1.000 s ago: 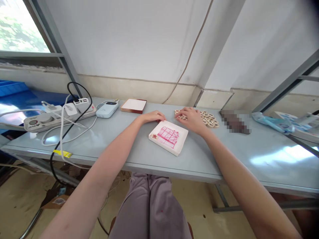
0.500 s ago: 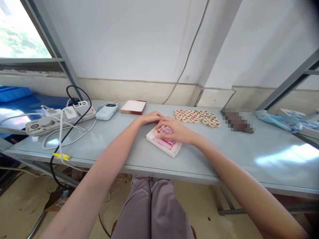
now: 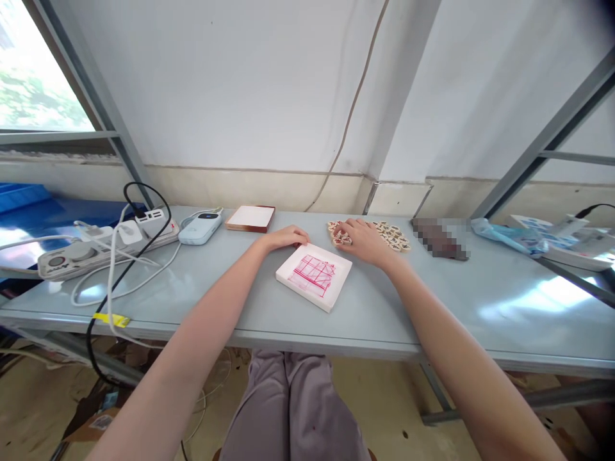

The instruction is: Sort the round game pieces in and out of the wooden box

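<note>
A shallow white box [image 3: 314, 275], its top marked with pink-red lines, lies at a slant on the table. My left hand [image 3: 288, 238] rests at the box's far left corner, fingers bent against its edge. Beyond the box to the right, round cream xiangqi pieces [image 3: 394, 237] with red or dark characters are grouped flat. My right hand [image 3: 364, 241] is over the left part of this group, thumb and fingers curved around xiangqi pieces there. My palm and fingers hide part of the group.
A brown-edged box lid [image 3: 250, 218] lies at the back, near a light-blue device [image 3: 200, 228]. To the left is a power strip [image 3: 108, 250] with tangled cables. A blurred dark object [image 3: 441, 239] and a blue plastic bag [image 3: 504, 235] lie to the right.
My right hand has moved from above the white box, with a xiangqi piece in its fingers, right and away to the group. The box's lined top is now uncovered. My left hand stays beside it.
</note>
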`<state>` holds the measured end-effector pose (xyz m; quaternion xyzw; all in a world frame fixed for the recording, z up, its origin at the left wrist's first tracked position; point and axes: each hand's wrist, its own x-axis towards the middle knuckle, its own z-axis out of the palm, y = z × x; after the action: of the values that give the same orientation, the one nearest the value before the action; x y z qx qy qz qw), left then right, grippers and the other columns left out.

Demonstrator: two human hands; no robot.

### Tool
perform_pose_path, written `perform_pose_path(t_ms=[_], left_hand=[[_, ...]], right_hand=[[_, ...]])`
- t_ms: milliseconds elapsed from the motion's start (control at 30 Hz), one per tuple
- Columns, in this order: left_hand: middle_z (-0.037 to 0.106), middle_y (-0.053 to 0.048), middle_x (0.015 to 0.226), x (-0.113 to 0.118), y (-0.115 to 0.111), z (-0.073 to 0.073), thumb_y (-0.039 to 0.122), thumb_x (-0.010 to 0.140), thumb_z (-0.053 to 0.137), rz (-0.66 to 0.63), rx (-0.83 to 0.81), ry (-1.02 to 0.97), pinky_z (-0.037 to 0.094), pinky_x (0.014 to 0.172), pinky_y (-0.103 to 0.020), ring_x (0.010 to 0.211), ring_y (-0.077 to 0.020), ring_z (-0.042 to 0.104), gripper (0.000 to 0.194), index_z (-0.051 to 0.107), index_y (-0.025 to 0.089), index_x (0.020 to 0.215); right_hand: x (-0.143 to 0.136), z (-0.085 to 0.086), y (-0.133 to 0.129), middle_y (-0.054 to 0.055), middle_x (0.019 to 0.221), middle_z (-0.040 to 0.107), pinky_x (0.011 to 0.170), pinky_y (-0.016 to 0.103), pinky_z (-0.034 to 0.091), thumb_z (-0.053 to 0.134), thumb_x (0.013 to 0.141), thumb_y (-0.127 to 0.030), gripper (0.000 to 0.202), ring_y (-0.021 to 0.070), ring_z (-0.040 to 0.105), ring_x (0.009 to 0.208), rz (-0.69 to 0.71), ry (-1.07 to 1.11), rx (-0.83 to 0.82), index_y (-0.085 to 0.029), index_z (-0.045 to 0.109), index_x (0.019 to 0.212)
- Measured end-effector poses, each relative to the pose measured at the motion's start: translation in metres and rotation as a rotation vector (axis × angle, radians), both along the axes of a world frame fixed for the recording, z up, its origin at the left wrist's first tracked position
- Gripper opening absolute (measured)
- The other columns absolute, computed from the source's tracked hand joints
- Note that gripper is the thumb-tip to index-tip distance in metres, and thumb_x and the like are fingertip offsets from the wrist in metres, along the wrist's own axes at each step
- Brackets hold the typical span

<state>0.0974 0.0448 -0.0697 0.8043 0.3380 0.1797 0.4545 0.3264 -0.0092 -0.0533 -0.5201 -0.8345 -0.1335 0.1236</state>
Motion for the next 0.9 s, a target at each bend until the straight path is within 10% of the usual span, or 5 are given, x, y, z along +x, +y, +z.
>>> perform_pose_path(t_ms=[233, 533, 900], left_hand=[[0.051, 0.0, 0.062, 0.001, 0.0, -0.001, 0.024, 0.064, 0.05, -0.013, -0.004, -0.005, 0.032, 0.058, -0.023, 0.062, -0.011, 0.043, 0.018, 0.064, 0.013, 0.068], [0.044, 0.002, 0.052, 0.001, 0.004, -0.008, 0.023, 0.061, 0.046, 0.07, 0.152, -0.036, 0.029, 0.053, -0.024, 0.055, -0.0108, 0.039, 0.016, 0.056, 0.013, 0.055], [0.036, 0.003, 0.049, -0.001, 0.004, -0.012, 0.025, 0.059, 0.042, 0.241, 0.29, -0.034, 0.025, 0.05, -0.024, 0.053, -0.0101, 0.033, 0.015, 0.044, 0.015, 0.047]], right_hand=[[-0.006, 0.01, -0.005, 0.006, 0.091, 0.061, 0.076, 0.035, 0.033, 0.043, 0.083, -0.028, 0.021, 0.0228, 0.052, 0.091, 0.081, 0.116, -0.041, -0.021, 0.062, 0.078], [-0.045, 0.007, -0.028, 0.005, 0.118, 0.055, 0.088, 0.032, 0.036, 0.053, 0.078, -0.029, 0.032, 0.02, 0.05, 0.105, 0.494, 0.194, -0.366, -0.024, 0.061, 0.109], [-0.05, 0.008, -0.032, 0.005, 0.089, 0.06, 0.075, 0.03, 0.037, 0.055, 0.077, -0.028, 0.018, 0.0189, 0.053, 0.087, 0.474, 0.167, -0.419, -0.02, 0.066, 0.088]])
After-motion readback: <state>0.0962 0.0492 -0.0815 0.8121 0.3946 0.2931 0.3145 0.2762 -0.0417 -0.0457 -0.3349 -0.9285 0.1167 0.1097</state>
